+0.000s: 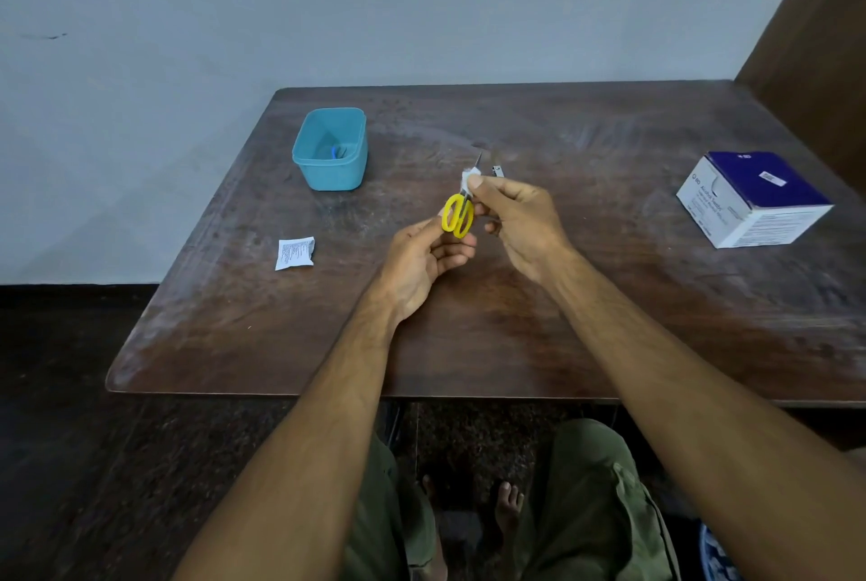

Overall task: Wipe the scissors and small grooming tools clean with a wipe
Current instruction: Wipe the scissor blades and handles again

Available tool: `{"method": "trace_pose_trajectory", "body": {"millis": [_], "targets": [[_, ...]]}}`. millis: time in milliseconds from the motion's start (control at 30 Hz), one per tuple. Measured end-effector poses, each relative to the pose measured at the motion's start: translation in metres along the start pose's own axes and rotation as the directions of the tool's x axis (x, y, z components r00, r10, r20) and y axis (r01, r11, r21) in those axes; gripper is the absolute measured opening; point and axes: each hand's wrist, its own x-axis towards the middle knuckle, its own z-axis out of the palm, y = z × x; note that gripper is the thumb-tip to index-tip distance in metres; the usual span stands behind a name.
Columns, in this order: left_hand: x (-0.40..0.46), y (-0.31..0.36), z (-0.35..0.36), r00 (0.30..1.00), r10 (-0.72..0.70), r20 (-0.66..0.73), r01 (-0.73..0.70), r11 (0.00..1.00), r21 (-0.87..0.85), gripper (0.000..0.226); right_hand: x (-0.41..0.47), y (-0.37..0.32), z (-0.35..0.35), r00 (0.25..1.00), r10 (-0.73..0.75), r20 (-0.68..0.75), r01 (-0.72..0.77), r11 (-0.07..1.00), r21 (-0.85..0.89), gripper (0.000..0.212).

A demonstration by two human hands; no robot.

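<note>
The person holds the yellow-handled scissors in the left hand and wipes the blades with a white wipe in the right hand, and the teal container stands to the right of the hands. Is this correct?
Not quite. In the head view the teal container stands left of the hands, not right. The rest holds: the left hand holds the yellow-handled scissors, and the right hand presses the white wipe on the blades.

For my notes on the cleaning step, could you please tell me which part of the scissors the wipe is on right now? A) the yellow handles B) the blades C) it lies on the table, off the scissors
B: the right hand pinches the white wipe around the blades of the scissors, while the left hand holds the yellow handles.
</note>
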Motion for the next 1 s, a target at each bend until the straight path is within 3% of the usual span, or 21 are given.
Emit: {"method": "trace_pose_trajectory", "body": {"millis": [333,433,667,767,1000], "targets": [[0.001,-0.003,-0.002,0.998,0.07,0.002,-0.07,0.997,0.033,0.008,-0.002,-0.003,-0.002,0.999,0.027,0.029,-0.027,1.0,0.008,0.016],[0.002,-0.005,-0.002,0.995,0.101,-0.01,-0.1,0.993,0.063,0.007,-0.003,-0.005,-0.004,0.999,0.021,0.039,-0.019,0.998,-0.064,0.016],[0.004,-0.013,0.002,0.973,0.228,-0.024,-0.209,0.926,0.313,0.001,-0.003,-0.02,-0.014,1.0,0.016,0.008,-0.013,0.967,-0.255,0.014],[0.004,-0.015,0.002,0.965,0.259,-0.035,-0.234,0.916,0.327,0.002,-0.003,-0.022,-0.013,1.0,0.011,-0.019,-0.014,0.976,-0.218,0.015],[0.005,-0.017,0.002,0.955,0.294,-0.029,-0.263,0.891,0.369,0.003,-0.007,-0.021,-0.019,0.999,0.02,0.035,-0.007,0.943,-0.333,0.012]]}}
